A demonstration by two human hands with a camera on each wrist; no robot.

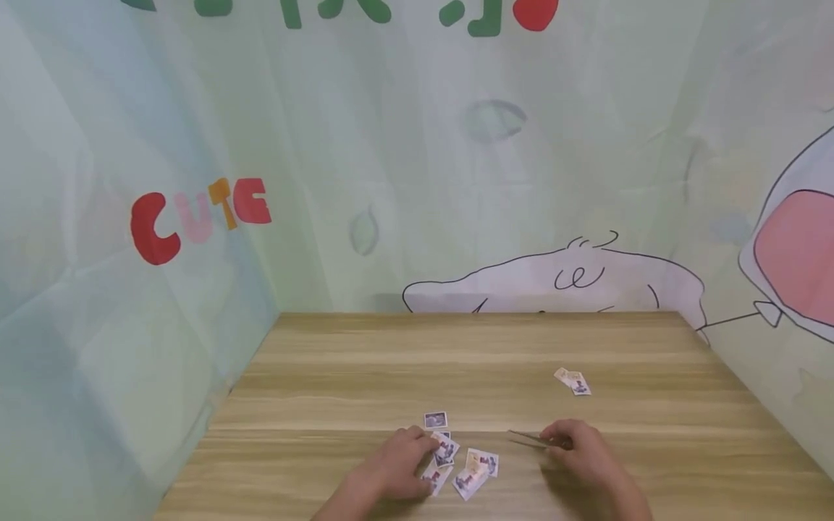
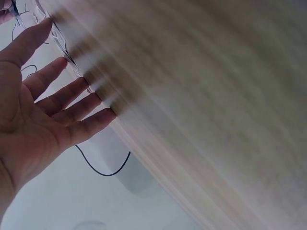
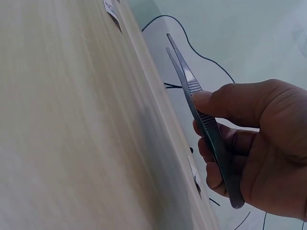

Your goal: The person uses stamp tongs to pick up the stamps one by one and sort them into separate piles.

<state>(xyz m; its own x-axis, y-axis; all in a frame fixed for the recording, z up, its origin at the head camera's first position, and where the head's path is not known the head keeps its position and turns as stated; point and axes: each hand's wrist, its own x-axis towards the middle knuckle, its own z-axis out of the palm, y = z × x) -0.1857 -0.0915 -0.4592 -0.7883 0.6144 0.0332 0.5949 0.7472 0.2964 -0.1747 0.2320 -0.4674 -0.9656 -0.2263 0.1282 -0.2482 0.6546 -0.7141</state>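
My right hand (image 1: 580, 449) holds metal tweezers (image 3: 211, 127) between thumb and fingers, a little above the table. Their slim tips point left and stand slightly apart. On the left, my left hand (image 1: 400, 463) rests its fingertips on the table at a loose cluster of small stamps (image 1: 446, 450), its fingers spread and fairly straight in the left wrist view. A darker stamp (image 1: 436, 420) lies just beyond that cluster. Between the hands lie overlapping stamps (image 1: 470, 481) with white borders and coloured prints.
Farther back on the right of the wooden table (image 1: 391, 362), a small group of stamps (image 1: 578, 383) overlaps. A pale printed cloth (image 1: 417, 181) with drawings and letters hangs along the table's back and sides.
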